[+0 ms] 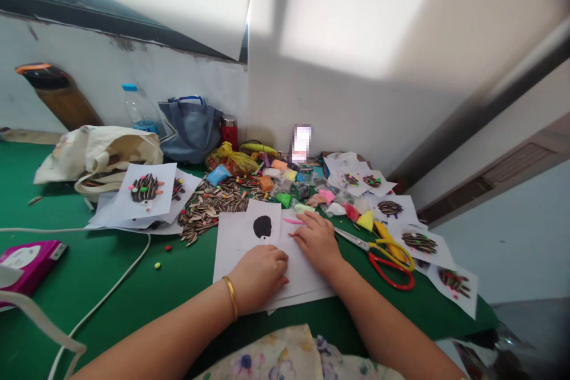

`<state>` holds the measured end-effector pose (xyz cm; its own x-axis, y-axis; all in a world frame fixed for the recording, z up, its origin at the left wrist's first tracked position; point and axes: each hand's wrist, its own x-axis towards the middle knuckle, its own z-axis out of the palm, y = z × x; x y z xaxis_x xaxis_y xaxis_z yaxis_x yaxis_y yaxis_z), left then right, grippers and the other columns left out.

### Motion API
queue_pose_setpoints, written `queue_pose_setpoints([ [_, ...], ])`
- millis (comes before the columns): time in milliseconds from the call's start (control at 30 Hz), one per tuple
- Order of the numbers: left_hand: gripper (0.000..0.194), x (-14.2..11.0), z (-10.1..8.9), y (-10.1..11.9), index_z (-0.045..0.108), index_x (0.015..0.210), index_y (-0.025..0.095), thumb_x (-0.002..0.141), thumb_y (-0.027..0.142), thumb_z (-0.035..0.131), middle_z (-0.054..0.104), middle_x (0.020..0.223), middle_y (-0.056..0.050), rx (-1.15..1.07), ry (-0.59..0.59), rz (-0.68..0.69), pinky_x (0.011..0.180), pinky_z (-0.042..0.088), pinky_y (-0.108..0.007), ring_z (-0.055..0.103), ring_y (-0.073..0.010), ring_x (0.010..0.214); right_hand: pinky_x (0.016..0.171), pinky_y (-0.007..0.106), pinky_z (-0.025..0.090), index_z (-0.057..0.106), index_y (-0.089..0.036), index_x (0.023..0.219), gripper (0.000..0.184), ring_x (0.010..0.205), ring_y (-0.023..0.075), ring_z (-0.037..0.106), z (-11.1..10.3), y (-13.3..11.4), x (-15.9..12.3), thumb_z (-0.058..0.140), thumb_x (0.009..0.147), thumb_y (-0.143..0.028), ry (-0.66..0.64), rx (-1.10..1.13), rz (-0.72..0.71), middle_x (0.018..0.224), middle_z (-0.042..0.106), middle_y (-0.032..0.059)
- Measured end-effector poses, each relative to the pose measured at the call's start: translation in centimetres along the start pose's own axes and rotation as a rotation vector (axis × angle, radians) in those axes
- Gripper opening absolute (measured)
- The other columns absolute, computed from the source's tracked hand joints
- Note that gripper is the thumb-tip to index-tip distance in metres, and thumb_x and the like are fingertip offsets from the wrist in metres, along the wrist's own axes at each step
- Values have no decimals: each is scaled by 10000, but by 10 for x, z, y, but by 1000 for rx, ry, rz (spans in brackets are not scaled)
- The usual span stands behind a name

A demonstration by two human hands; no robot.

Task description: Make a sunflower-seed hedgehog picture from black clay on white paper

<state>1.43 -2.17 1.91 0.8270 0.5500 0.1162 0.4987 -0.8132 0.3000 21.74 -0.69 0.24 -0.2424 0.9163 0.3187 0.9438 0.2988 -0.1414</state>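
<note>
L hand [258, 276]: grip spread, pressed on paper stack [234, 249] | R hand [317, 241]: grip spread, pink strip [291, 221] at 10 o'c | scissors [387, 261] at 3 o'c | keep sheets flat, both palms down

No words, numbers or brands can be read. The magenta packet [27, 267] at the left edge of the desk [111, 273] has a white label, too blurred to read. The small clear packets of coloured clay [307, 181] show only tiny, illegible printing, and the upright phone [301, 143] is pixelated.
</note>
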Motion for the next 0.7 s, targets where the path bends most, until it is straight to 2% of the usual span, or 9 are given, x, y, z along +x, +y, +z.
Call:
queue_pose_setpoints([
  [100, 131, 0, 0, 0, 665, 838, 159, 834, 286, 631, 692, 960, -77, 4, -4, 6, 880, 464, -351, 614, -224, 939, 1028, 431, 275, 719, -293, 845, 127, 1287, 234, 405, 2, -1, 4, 597, 879, -293, 28, 35, -44, 1315, 589, -21],
  [200, 136, 0, 1, -1, 664, 848, 155, 838, 286, 628, 691, 963, -78, 6, 6, 7, 889, 463, -358, 611, -227, 945, 1032, 443, 267, 725, -328, 911, 155, 1299, 241, 399, 4, -1, 2, 583, 885, -271, 10, 46, -82, 1345, 567, -34],
  [333, 134, 0, 2, -1, 665, 858, 155, 836, 282, 630, 690, 959, -84, 2, 2, 12, 892, 459, -358, 610, -226, 945, 1048, 439, 263, 690, -347, 1082, 332, 1332, 240, 365, 2, 3, -10, 552, 846, -159, -44, 35, -99, 1400, 517, -19],
  [500, 128, 0, 3, -1, 664, 856, 158, 833, 280, 630, 690, 958, -82, 12, -7, 6, 881, 461, -362, 610, -228, 943, 1071, 447, 241, 670, -343, 1131, 409, 1368, 250, 309, -2, 8, -25, 537, 802, -141, -64, 47, -132, 1448, 459, -17],
  [700, 133, 1, 3, -1, 665, 853, 164, 837, 291, 628, 693, 958, -66, 6, 3, -3, 886, 461, -357, 609, -224, 945, 1049, 451, 251, 610, -302, 1229, 482, 1353, 265, 311, 2, 8, -15, 535, 785, -128, -48, 23, -130, 1462, 439, 23],
])
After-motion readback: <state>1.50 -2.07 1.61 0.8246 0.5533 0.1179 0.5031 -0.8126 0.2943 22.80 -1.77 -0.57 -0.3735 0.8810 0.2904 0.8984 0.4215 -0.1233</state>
